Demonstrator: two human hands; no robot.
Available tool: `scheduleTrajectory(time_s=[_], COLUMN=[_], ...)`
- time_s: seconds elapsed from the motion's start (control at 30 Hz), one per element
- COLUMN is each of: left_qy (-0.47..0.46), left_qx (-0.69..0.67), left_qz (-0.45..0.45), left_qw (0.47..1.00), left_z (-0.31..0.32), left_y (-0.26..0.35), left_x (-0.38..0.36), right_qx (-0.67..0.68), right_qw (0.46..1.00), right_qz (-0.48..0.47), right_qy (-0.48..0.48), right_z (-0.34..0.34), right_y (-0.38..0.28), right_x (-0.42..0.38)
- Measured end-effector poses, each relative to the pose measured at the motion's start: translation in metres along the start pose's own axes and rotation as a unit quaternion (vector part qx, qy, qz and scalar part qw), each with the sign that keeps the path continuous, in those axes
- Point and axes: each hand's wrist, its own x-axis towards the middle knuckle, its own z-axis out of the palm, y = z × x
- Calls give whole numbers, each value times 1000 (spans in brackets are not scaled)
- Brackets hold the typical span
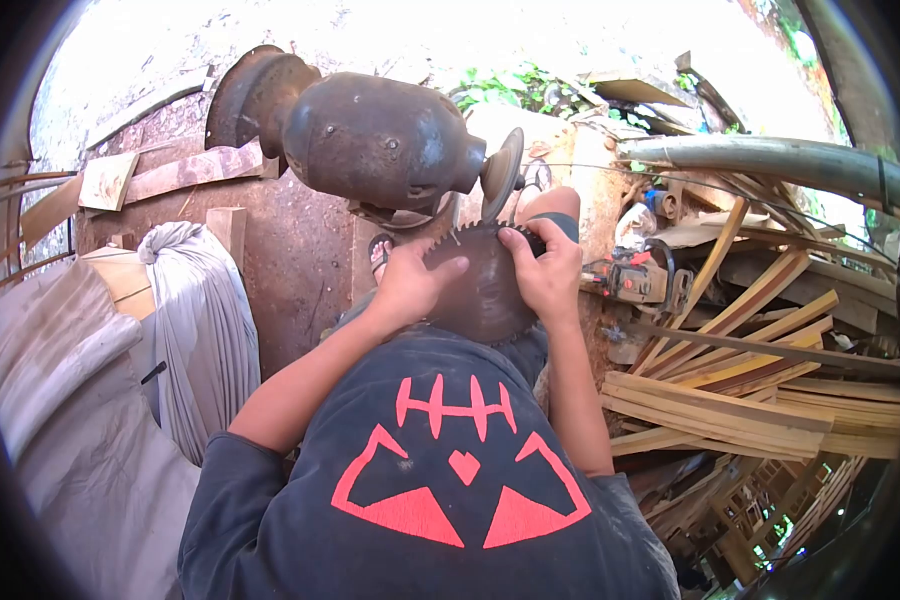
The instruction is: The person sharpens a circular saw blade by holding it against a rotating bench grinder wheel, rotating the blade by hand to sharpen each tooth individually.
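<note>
A dark, toothed circular saw blade [482,290] lies in front of my body, its upper edge close under a round grinding disc [503,176]. The disc sits on the right end of a rusty motor [378,138]. My left hand [415,283] holds the blade's left side, thumb across its face. On the right side, my right hand [547,262] grips the blade near its upper edge, thumb and fingers closed on it. The blade's lower edge meets my dark shirt.
A chainsaw [638,280] rests on the right, beside stacked wooden strips [720,410]. A metal pipe [770,160] crosses at upper right. Draped cloth [200,330] and boards [185,178] are on the left. A thin cord runs right from near the disc.
</note>
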Motion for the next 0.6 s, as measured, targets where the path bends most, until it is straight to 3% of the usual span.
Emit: scheduleTrajectory(time_s=[0.37, 0.6], left_qy=[-7, -53], left_qx=[7, -117], left_qz=[6, -12], left_qw=[1000, 992], left_z=[0, -4], left_y=[-5, -25], left_x=[1, -1], right_qx=[10, -48], right_qw=[1000, 999], right_qz=[10, -16], right_qy=[-7, -7], right_z=[-1, -9], right_y=[-3, -18], right_x=[-1, -10])
